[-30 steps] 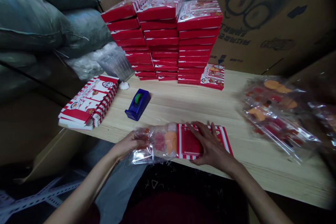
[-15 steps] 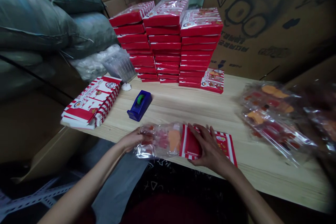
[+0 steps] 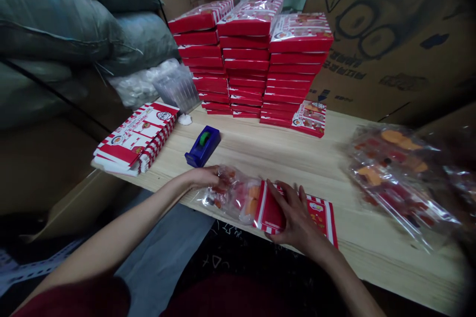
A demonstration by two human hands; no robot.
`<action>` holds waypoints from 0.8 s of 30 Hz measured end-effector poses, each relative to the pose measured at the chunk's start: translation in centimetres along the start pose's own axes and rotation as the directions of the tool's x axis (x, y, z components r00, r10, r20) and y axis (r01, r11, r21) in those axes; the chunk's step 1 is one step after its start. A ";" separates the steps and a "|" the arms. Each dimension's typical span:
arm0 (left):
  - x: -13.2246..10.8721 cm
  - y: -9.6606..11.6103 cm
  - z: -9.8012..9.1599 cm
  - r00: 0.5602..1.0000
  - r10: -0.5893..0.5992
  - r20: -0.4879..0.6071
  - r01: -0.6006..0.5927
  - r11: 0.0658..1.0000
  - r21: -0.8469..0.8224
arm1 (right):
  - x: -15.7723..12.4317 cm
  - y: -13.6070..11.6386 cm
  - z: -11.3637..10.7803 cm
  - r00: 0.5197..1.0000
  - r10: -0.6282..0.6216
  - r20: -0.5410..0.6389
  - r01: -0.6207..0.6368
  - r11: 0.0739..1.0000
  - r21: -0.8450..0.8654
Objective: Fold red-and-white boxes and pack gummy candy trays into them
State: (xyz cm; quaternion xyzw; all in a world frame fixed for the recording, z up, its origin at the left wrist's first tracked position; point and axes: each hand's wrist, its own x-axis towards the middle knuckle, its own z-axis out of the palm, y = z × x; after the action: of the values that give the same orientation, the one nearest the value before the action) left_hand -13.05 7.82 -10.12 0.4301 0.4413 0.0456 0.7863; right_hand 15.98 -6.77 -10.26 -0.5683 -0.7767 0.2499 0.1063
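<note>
A clear plastic bag [image 3: 226,190] with orange, pink and brown pieces lies at the table's front edge. My left hand [image 3: 204,177] is closed on the bag's left end, its fingertips partly hidden by the crinkled film. The bag's right end meets the left edge of a flat red box [image 3: 269,208] with red and white striped borders; how far it reaches inside is hidden. My right hand [image 3: 297,213] lies over this box, thumb at the near edge and fingers across the top, gripping it against the table.
A blue tape dispenser [image 3: 203,146] stands beyond my left hand. Flat printed cartons [image 3: 137,133] are piled at left. Tall stacks of red boxes [image 3: 245,54] rise at the back. More filled clear bags [image 3: 397,173] lie at right. Large sacks [image 3: 55,15] and a big carton [image 3: 390,39] border the table.
My left hand has moved right and away from me, and the bag looks more crumpled and tilted. My right hand keeps its hold on the box. The whole view has shifted slightly.
</note>
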 end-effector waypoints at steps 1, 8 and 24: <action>0.6 -0.1 0.3 1.000 0.006 -0.001 -0.006 1.000 -0.014 | 0.0 0.1 0.0 1.000 0.001 -0.002 -0.001 1.000 0.006; -0.3 -1.2 3.0 0.953 0.201 -0.226 -0.220 0.974 -0.058 | -0.3 0.6 -0.2 0.998 0.042 -0.046 -0.041 0.999 0.007; -3.0 1.7 10.3 0.765 0.592 -0.252 -0.436 0.765 0.475 | 0.7 -5.9 0.0 0.922 0.004 -0.386 0.007 1.000 0.029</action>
State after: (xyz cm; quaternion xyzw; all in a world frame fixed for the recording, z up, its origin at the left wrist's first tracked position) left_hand -6.79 0.97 -4.51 0.6654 0.4493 0.2594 0.5367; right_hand 10.86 -7.43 -7.34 -0.6042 -0.7372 0.1444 0.2659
